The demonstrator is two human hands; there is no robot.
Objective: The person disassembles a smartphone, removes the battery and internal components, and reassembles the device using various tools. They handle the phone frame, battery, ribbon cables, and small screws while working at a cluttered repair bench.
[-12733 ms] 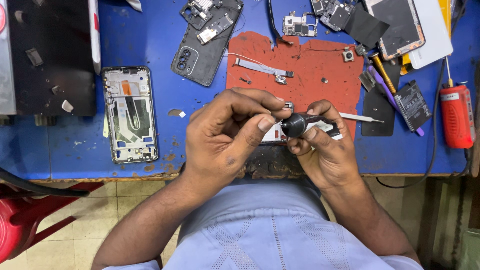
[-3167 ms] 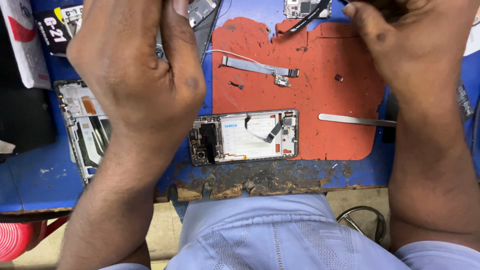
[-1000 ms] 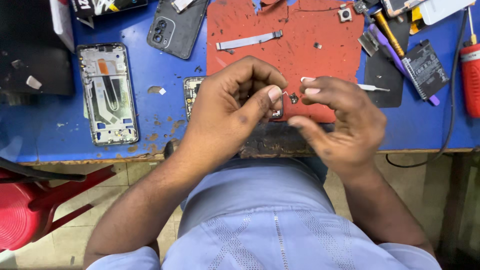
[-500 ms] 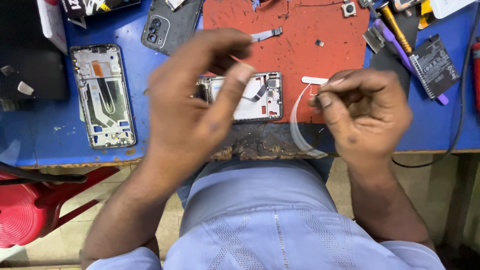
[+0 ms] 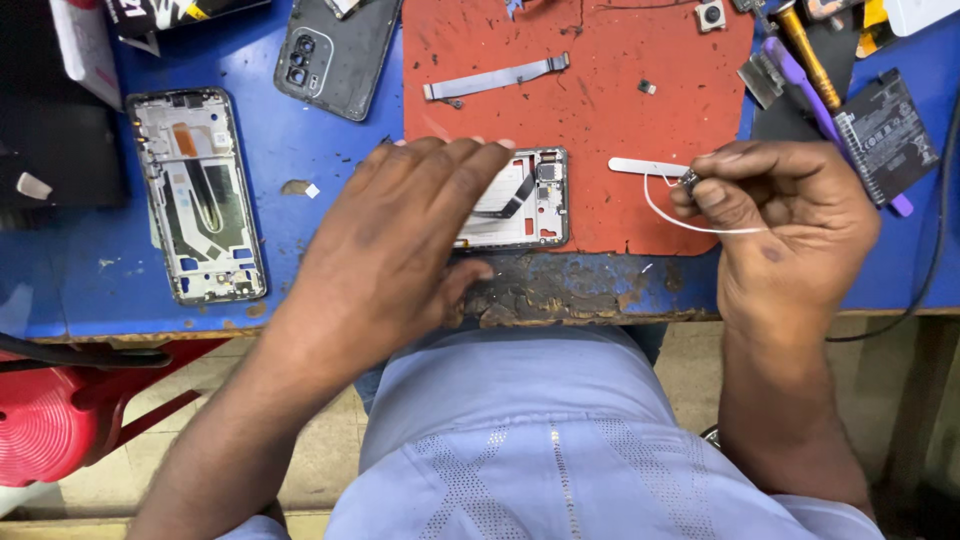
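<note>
Phone frame point(image 5: 520, 200): opened, on the red mat point(image 5: 600, 110) near the table edge, half covered.
Left hand point(image 5: 400, 240): fingers spread flat, now pressing it down.
Right hand point(image 5: 785, 215): pinching a thin white strip point(image 5: 690, 222), lifted farther right than half a second ago, perhaps a peeled film.
Room: bare mat beyond; tools point(image 5: 800, 60) crowd far right.
</note>
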